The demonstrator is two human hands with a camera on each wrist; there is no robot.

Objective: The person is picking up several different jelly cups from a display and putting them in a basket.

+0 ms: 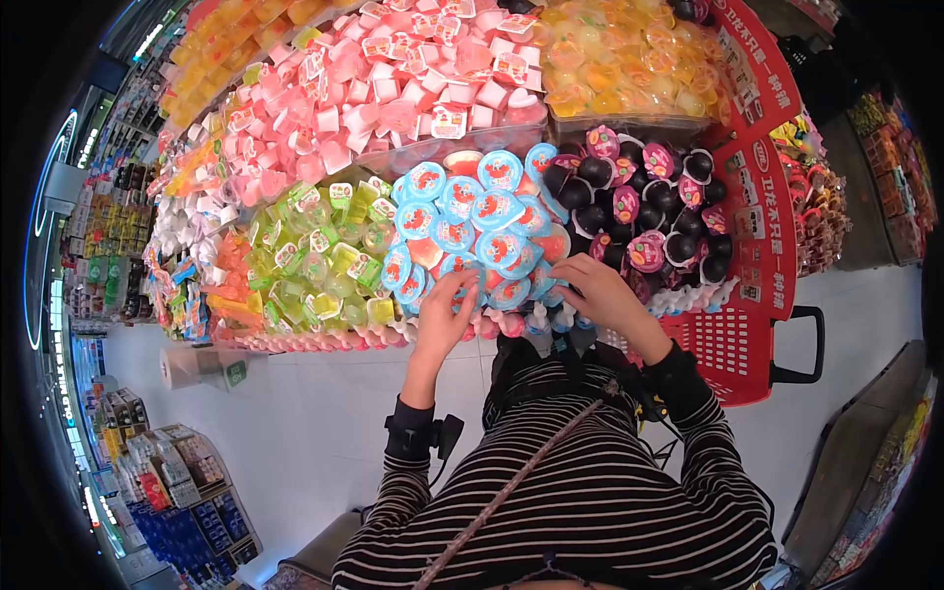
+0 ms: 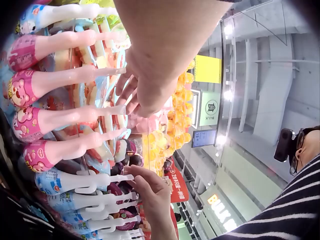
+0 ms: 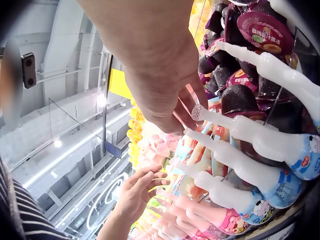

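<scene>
Blue-lidded jelly cups (image 1: 454, 200) fill the front middle of a heaped display. My left hand (image 1: 447, 307) is over their near edge, its fingers loosely bent; the right wrist view shows the same left hand (image 3: 134, 192) with nothing visible in it. My right hand (image 1: 612, 297) reaches over the right edge of these cups, beside dark jelly cups (image 1: 664, 197) with purple lids. In the right wrist view, the fingers of the right hand (image 3: 165, 100) point down behind a white bottle tip, and their ends are partly hidden.
Along the front edge stand figure-shaped bottles with pink labels (image 2: 30, 90) and blue labels (image 3: 305, 157). Green jelly cups (image 1: 324, 246) lie to the left, pink ones (image 1: 344, 98) and yellow ones (image 1: 629, 64) behind. A red basket (image 1: 723, 344) with a black handle is at the right.
</scene>
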